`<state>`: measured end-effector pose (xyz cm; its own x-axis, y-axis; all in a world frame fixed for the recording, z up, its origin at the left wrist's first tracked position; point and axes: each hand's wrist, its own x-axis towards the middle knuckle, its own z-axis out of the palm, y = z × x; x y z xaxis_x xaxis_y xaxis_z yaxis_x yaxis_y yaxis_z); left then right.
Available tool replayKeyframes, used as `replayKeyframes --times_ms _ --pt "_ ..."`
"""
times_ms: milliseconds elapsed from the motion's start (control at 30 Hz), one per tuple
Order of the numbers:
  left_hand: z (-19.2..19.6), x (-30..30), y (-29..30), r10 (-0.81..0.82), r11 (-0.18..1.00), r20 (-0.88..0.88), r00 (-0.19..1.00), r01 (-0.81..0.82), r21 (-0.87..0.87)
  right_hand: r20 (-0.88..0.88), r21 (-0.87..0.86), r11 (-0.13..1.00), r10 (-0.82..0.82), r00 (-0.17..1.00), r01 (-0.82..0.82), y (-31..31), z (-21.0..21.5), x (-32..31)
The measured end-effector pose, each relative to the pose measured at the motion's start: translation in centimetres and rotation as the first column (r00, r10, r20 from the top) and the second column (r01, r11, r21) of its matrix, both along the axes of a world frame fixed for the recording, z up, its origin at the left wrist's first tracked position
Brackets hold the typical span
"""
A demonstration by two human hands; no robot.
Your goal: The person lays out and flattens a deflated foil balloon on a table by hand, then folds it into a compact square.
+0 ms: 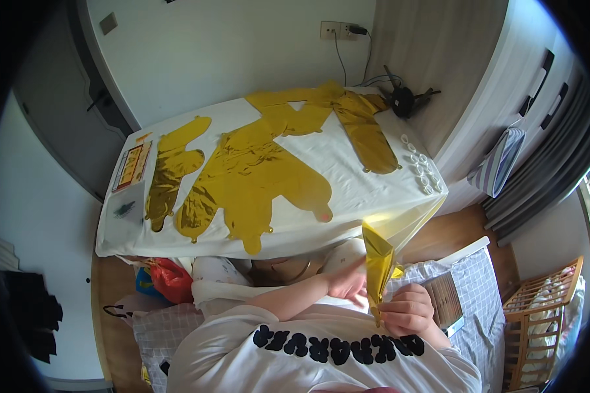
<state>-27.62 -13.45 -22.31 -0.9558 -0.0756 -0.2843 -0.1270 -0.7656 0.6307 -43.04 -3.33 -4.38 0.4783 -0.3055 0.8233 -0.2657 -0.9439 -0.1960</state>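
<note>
A folded gold foil balloon point(377, 262) stands upright in front of my chest. My right hand point(408, 309) is closed, pinching its lower end between thumb and fingers. Just to its left, my left hand point(349, 281) is slightly blurred, its fingers loosely apart and pointing down beside the foil. The foil partly hides those fingertips. Ahead of me, several flat, uninflated gold foil balloons point(262, 170) lie spread over the white-covered table point(347, 196), some overlapping.
White rings point(421, 164) lie at the table's right edge; a black device with prongs point(402, 101) stands at the back right corner. Flat packaging point(132, 167) lies at the left. A red plastic bag point(170, 278) is below the table; a wooden crib point(541, 314) stands at the right.
</note>
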Motion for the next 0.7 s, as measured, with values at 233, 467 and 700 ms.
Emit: replayKeyframes --times_ms 233,467,700 --pt "0.4 2.0 -1.3 0.528 0.788 -0.250 0.812 -0.358 0.501 0.098 0.306 0.892 0.319 0.943 -0.333 0.8 0.6 1.7" --pt "-1.0 4.6 0.2 0.506 0.838 -0.364 0.782 -0.344 0.424 0.353 0.626 0.582 0.382 0.854 -0.519 2.7 -3.1 4.3" --pt "1.7 10.9 3.3 0.352 0.936 -0.406 0.843 -0.309 0.170 0.566 0.738 0.644 -0.428 0.705 -0.202 5.4 -14.0 3.3"
